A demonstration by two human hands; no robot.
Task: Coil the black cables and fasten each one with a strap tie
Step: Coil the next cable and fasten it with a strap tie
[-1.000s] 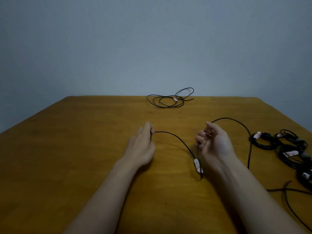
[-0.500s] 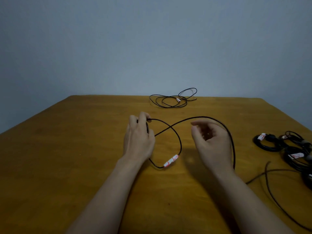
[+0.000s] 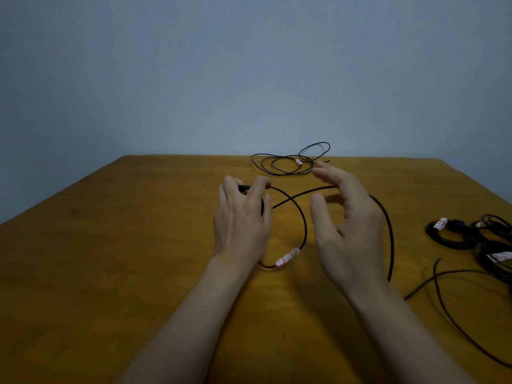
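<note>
Head view: coiled black cables (image 3: 448, 243) on wooden table (image 3: 110, 259), bluish wall (image 3: 249, 65) behind

Can't make out fingertips (image 3: 318, 169) of the right hand (image 3: 349, 228), pure blur. Loses the black cable (image 3: 303, 217) behind that palm and under the left hand (image 3: 241, 220). Only get part of the coiled bundles (image 3: 454, 238) before the right edge. Can't read the strap tie (image 3: 287, 257) print, too tiny.

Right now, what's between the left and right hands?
In the head view, one loop of the black cable, pinched by the left hand, curves down between it and the right hand to the white strap tie, crossed by a second strand.
</note>
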